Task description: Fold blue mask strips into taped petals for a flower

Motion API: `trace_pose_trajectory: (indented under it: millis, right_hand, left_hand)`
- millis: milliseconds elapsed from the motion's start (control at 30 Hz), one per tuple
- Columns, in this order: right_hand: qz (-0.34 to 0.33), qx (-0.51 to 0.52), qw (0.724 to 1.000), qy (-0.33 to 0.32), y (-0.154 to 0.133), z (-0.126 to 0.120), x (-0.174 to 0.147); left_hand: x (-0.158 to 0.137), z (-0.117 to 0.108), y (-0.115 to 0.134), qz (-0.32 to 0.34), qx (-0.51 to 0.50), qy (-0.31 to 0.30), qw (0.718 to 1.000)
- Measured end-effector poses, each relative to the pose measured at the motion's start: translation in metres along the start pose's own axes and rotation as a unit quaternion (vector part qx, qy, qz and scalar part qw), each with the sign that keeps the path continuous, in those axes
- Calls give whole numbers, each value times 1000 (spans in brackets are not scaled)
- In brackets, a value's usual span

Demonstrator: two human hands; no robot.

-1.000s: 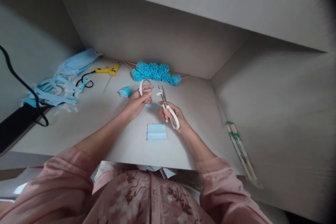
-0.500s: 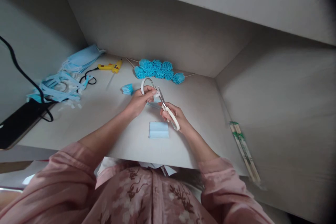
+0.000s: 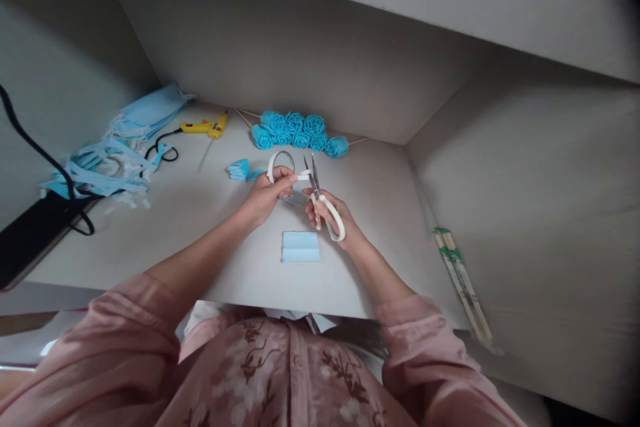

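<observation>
White tabletop (image 3: 240, 273), one, enclosed by grey walls. Nearest the person: one blue folded sheet (image 3: 300, 247), lying flat with one horizontal crease.

Beyond it, two hands work above the surface. Right hand (image 3: 345, 211): fingers curled through the handles of one pair of scissors (image 3: 316, 191); the two blades stand slightly apart, tips pointing away from the person. Left hand (image 3: 265, 197): fingers closed around one white tape roll (image 3: 271, 169), thumb and fingertip pinching one short white strip (image 3: 303, 175) that reaches the blades. Whether the strip lies between them cannot be told.

At right: pale sticks (image 3: 465, 290) with green bands, count unclear. At left: one heap of blue strips (image 3: 107, 173). Beside the left hand: one blue pleated bundle (image 3: 239, 169). Farther: one yellow glue gun (image 3: 205, 127). Farthest: at least eight blue flowers (image 3: 301, 140), clustered near the back wall.
</observation>
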State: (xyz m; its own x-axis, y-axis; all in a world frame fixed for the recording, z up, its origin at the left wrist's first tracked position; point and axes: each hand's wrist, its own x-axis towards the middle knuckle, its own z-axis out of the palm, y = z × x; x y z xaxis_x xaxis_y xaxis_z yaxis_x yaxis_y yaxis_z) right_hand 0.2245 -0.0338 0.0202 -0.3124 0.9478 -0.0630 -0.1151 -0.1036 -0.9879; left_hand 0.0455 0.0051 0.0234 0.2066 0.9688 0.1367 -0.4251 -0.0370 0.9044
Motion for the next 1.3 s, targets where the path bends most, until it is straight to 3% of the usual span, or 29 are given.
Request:
trace_pose_trajectory:
  millis: [667, 1100, 1300]
  right_hand:
    - [7, -9, 1000, -13, 1, 5, -1]
    - [8, -1, 999, -37, 5, 6, -3]
    - [-22, 52, 998, -39, 0, -7, 0]
  left_hand:
    - [-5, 8, -19, -39, 5, 18, 999]
    - [-8, 12, -13, -5, 80, 60, 995]
    - [-4, 7, -7, 5, 112, 21, 994]
